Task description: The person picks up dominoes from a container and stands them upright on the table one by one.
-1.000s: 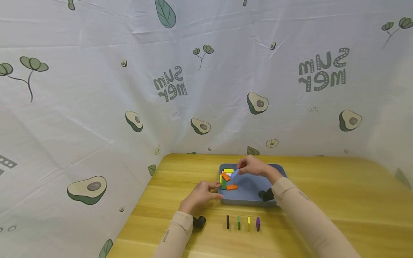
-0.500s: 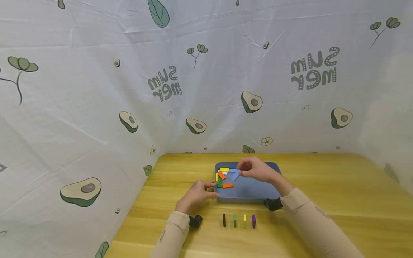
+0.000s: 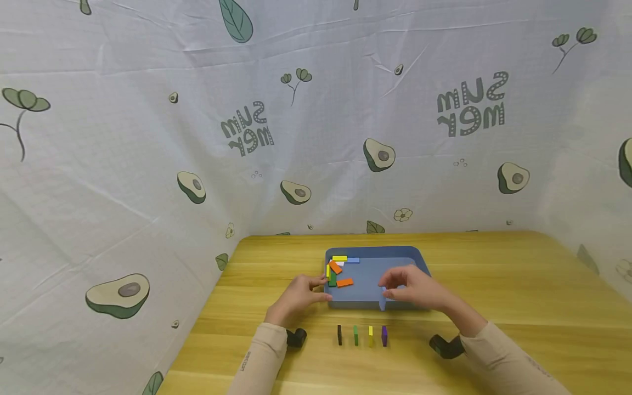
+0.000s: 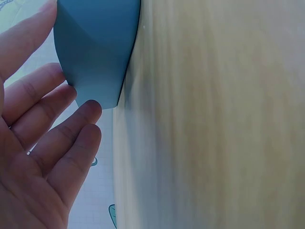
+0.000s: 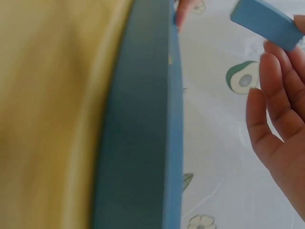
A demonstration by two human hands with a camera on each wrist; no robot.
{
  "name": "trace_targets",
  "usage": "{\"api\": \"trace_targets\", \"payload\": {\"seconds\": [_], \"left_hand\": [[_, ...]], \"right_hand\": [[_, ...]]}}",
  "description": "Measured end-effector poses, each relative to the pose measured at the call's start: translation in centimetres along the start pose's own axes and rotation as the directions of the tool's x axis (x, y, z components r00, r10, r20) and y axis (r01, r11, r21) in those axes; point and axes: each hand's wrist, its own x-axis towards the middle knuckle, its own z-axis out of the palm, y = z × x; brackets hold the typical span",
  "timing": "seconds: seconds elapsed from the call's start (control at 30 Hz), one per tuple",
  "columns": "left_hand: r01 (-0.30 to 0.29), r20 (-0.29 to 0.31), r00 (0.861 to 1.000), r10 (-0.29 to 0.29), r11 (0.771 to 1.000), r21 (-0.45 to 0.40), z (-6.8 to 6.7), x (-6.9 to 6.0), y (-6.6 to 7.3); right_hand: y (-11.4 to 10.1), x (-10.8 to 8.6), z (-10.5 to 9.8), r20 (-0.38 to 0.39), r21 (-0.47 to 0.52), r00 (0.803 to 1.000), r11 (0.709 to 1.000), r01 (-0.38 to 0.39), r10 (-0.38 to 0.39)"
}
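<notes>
Both forearms (image 3: 508,359), in beige sleeves (image 3: 259,356), reach over the table (image 3: 217,334) toward its far edge, the right one slanting in leftward. The left hand (image 3: 298,296), nearer the table's left edge, holds its thumb well apart from lightly bent fingers, the palm showing in the left wrist view. The right hand (image 3: 415,285), farther from that edge, is raised above the tabletop, thumb and foremost fingers pinching, the remaining fingers loosely bent with gaps between them.

the little blue block (image 3: 382,300) — flat and longish — is pinched by its top end, pointing down (nearly straight), beside the near edge of the blue tray (image 3: 355,305).
</notes>
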Motion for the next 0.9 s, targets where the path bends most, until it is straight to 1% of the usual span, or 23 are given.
{"api": "trace_targets", "payload": {"seconds": [0.1,0.17,0.27,0.37,0.53,0.63,0.77,0.9], "left_hand": [[0.0,0.002,1.0,0.0,1.0,0.001,0.0,0.0,0.1],[-0.002,0.003,1.0,0.002,1.0,0.004,0.0,0.0,0.1],[-0.01,0.005,1.0,0.01,1.0,0.004,-0.1,0.1,0.2],[-0.012,0.011,1.0,0.012,1.0,0.0,-0.1,0.1,0.1],[-0.02,0.016,1.0,0.02,1.0,-0.004,-0.1,0.0,0.0],[-0.033,0.02,0.999,0.033,0.999,0.007,-0.1,0.0,0.0],[-0.036,0.02,0.999,0.036,0.999,0.017,-0.1,-0.1,0.1],[-0.023,0.016,1.0,0.023,1.0,0.005,-0.2,-0.2,0.2]], "right_hand": [[0.3,-1.7,0.1,0.047,0.036,0.999,0.999,-0.011,0.009],[0.5,-2.6,0.2,0.066,0.063,0.997,0.997,-0.034,0.03],[0.5,-3.7,0.5,0.084,0.089,0.995,0.994,-0.061,0.054],[0.6,-4.5,0.9,0.085,0.075,0.995,0.996,-0.056,0.049],[0.9,-5.4,1.7,0.072,0.045,0.997,0.999,-0.001,-0.002],[1.2,-5.6,2.1,0.07,0.045,0.997,0.999,0.013,-0.016],[1.5,-5.7,2.5,0.065,0.044,0.998,0.999,-0.001,-0.002],[1.7,-5.6,2.9,0.057,0.029,0.998,0.999,-0.029,0.027]]}}
